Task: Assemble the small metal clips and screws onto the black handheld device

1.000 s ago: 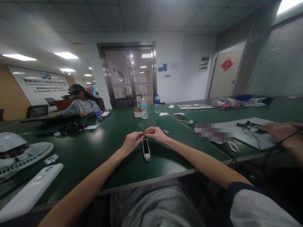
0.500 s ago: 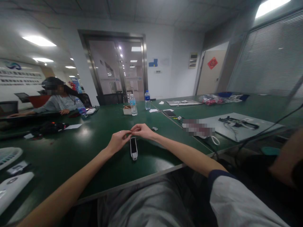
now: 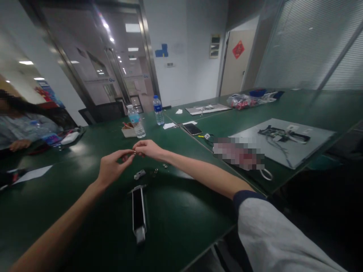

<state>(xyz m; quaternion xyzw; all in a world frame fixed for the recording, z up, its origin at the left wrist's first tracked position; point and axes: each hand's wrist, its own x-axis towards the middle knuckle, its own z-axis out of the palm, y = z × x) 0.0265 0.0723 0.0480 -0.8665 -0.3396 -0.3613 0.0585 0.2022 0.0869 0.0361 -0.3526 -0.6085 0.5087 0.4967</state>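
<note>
My left hand (image 3: 114,165) and my right hand (image 3: 148,149) meet above the green table, fingertips pinched together around a tiny piece too small to name. Below them lies a small grey metal-looking part (image 3: 140,174). To its right are small shiny ring-like pieces (image 3: 165,166), with another such piece (image 3: 155,171) nearby. Closer to me rests a long, narrow device (image 3: 138,207) with a dark panel in a pale frame, which neither hand touches.
Two water bottles, one clear (image 3: 137,122) and one blue-capped (image 3: 158,111), stand beyond my hands beside a small box (image 3: 129,130). A phone (image 3: 193,129) and a white board (image 3: 309,145) bearing black parts lie to the right. Another person (image 3: 25,124) sits at left.
My view has turned right and tilted down. My hands, still pinched together, are now farther from the narrow device, and the grey part and small rings show plainly on the table.
</note>
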